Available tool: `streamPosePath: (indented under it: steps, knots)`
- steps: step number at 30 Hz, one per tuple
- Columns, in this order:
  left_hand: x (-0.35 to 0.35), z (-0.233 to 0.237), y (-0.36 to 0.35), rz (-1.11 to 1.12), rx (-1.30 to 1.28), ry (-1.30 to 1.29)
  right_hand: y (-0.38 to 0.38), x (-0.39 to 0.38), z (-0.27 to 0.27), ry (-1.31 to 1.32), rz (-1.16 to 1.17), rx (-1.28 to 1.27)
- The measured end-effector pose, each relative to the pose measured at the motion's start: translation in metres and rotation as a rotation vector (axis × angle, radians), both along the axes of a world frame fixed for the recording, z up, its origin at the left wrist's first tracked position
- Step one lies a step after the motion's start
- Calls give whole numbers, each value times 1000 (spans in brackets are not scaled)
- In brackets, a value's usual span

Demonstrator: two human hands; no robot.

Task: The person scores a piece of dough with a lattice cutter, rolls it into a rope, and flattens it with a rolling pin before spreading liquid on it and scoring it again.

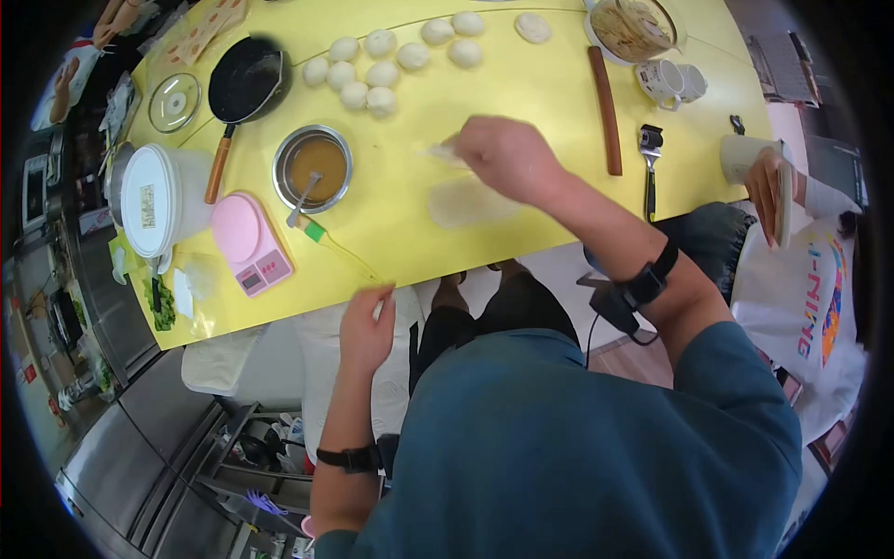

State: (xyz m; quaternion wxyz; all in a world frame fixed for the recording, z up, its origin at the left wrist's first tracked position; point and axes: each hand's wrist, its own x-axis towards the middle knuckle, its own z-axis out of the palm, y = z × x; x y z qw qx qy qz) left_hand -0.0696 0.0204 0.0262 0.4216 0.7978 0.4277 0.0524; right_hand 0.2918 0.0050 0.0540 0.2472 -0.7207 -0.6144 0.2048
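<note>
My right hand (507, 156) reaches over the yellow table (549, 102), its fingers pinching a thin pale piece of dough (440, 151). Just below that hand lies a flattened oval sheet of dough (463, 202) on the table. My left hand (366, 328) is at the table's near edge, fingers loosely apart and holding nothing. A metal bowl of brown filling (314, 167) with a spoon in it stands to the left of the right hand. Several dough balls (380, 73) lie further back.
A black pan (244, 79), a white lidded bucket (160, 198), a pink scale (250, 242) and a glass lid (174, 101) fill the left side. A wooden rolling pin (606, 110), a black-handled tool (649, 163), a mug (663, 82) and a food bowl (633, 28) sit right. Another person (792, 270) stands at the right edge.
</note>
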Motion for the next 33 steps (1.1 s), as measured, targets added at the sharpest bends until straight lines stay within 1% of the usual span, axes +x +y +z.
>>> streamPosePath:
  steps: [2, 3, 5, 7, 8, 10, 13, 15, 16, 17, 18, 20, 22, 23, 26, 29, 30, 32, 33]
  knots:
    - [49, 20, 15, 37, -79, -140, -15, -6, -11, 9, -23, 42]
    - [68, 26, 18, 9, -93, -169, -16, -5, -21, 20, -45, 62]
    - [94, 33, 24, -41, -112, -216, -6, 0, -22, 59, -65, 68]
    - [109, 31, 28, -51, 68, -186, 7, 10, -1, 116, -72, 24]
    - [117, 30, 30, -63, 155, -174, 11, 13, -2, 107, -12, 2]
    - [139, 33, 43, -48, 399, -252, 18, 17, -7, 88, 113, -54]
    - [171, 38, 73, -134, 542, -179, 35, 13, -4, 152, 232, -212]
    - [181, 41, 97, -171, 265, 93, 39, 15, 1, 260, 128, -217]
    - [179, 41, 106, -188, 124, 224, 41, 17, 0, 313, 74, -219]
    - [170, 36, 108, -120, 108, 207, 43, 27, -25, 471, -13, -187]
    - [157, 31, 109, -35, 94, 243, 44, 37, -42, 400, -65, -141]
    - [126, 19, 100, 127, 68, 302, 49, 48, -82, 138, -147, -226]
    - [94, 3, 80, 214, -9, 269, 44, 30, -119, -20, -86, -140]
    - [81, -4, 71, 260, -47, 252, 46, 22, -129, -99, -53, -95]
    - [54, -16, 44, 413, -212, 121, 53, -11, -121, -178, 32, -199]
    - [34, -24, 29, 435, -233, 32, 64, -36, -122, -317, 292, -404]
    - [30, -26, 27, 438, -236, 1, 60, -39, -124, -239, 315, -365]
    - [22, -28, 24, 432, -222, 23, 45, -39, -126, -85, 357, -291]
    - [18, -29, 24, 427, -212, 35, 42, -36, -121, -80, 294, -255]
